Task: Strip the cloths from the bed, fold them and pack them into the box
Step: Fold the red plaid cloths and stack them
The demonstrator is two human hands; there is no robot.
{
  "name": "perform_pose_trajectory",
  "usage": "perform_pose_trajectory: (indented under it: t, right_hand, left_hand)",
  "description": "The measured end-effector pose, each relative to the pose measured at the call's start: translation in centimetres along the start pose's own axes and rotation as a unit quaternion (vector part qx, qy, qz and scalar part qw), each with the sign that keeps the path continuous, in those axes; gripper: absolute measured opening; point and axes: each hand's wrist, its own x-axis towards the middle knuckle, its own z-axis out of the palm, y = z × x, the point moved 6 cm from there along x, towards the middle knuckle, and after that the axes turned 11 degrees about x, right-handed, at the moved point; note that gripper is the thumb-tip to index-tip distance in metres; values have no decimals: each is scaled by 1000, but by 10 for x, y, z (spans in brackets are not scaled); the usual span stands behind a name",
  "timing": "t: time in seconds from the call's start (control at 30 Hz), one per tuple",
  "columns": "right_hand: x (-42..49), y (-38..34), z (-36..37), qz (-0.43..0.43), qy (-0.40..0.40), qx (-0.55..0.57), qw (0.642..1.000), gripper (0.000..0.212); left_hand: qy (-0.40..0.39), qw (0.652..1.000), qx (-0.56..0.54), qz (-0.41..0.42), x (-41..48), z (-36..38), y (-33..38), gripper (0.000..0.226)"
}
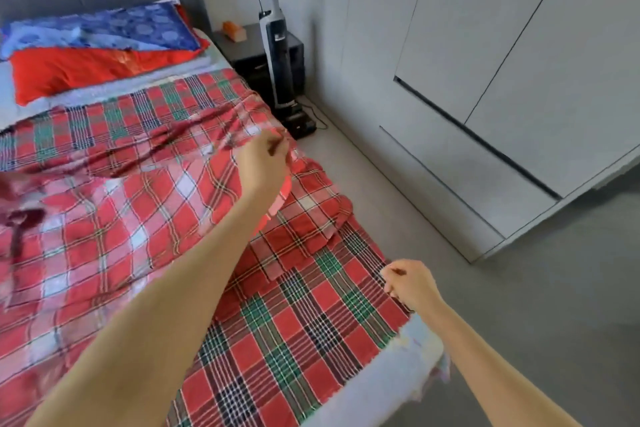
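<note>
The left hand (263, 158) is clenched on a raised edge of the cloth (294, 340), with creases fanning from the grip; the right hand (410, 282) pinches the same cloth's hem at the near side of the bed (398, 374); the cloth is red plaid with green and black checks and lies spread over the mattress; a paler plaid (121, 236), red with white squares, lies rumpled on top of it; beyond are a red pillow (69, 74) and a blue one (121, 28); a vacuum (278, 55) stands by the wardrobe (502, 45).
</note>
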Motion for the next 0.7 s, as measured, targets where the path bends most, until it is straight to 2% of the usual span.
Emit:
perform_pose_trajectory:
  t: [0.1, 0.2, 0.3, 0.4, 0.57, 0.63, 0.7]
  right_hand:
    - [56, 17, 8, 17, 1, -4, 1000, 24]
    - [118, 24, 30, 9, -10, 16, 1000, 24]
    - [175, 32, 61, 4, -32, 14, 999, 19]
    - [220, 41, 91, 8, -40, -6, 999, 26]
    - [280, 28, 125, -23, 14, -59, 998, 54]
    - [303, 23, 131, -10, 46, -59, 997, 68]
    - [324, 24, 140, 15, 57, -74, 995, 73]
  left_hand:
    - [-22, 991, 14, -130, -19, 52, -87, 11]
    - [3, 971, 43, -233, -28, 76, -157, 13]
    - [13, 961, 13, -275, -28, 98, -183, 6]
    - [27, 954, -13, -299, -25, 114, -197, 11]
    - [60, 942, -15, -329, -47, 126, -200, 14]
    - [89, 933, -36, -346, -71, 127, -197, 13]
    - [101, 924, -58, -365, -92, 131, -201, 12]
